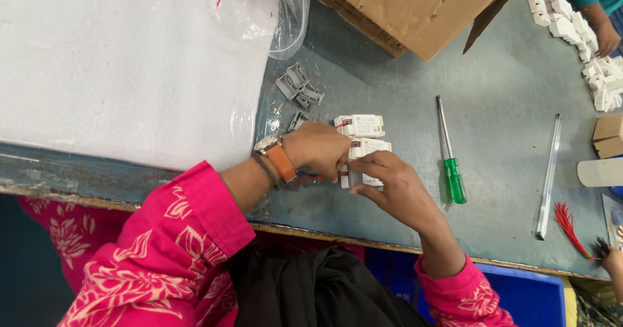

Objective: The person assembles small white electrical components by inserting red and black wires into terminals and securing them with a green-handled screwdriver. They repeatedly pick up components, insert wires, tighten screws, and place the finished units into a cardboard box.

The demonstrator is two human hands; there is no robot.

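Mid-bench, on the grey-blue worktable [506, 93]: left hand [318, 148], orange-strapped watch [278, 157] at the wrist, and right hand [392, 187] both clasped around a small white plastic driver box [366, 164]. Just beyond, touching it, a second white box [361, 125]. Nearby right, a green-handled screwdriver [450, 158]; upper left, grey plastic clips [298, 85].

Worn, scuffed matt grey tabletop [506, 106], matt white plastic boxes [361, 125], crinkly glossy clear plastic bag [285, 15] over white foam near the table's far-left corner, rough brown cardboard box [415, 5], screwdriver [449, 151] with shiny metal shaft and translucent green plastic handle.
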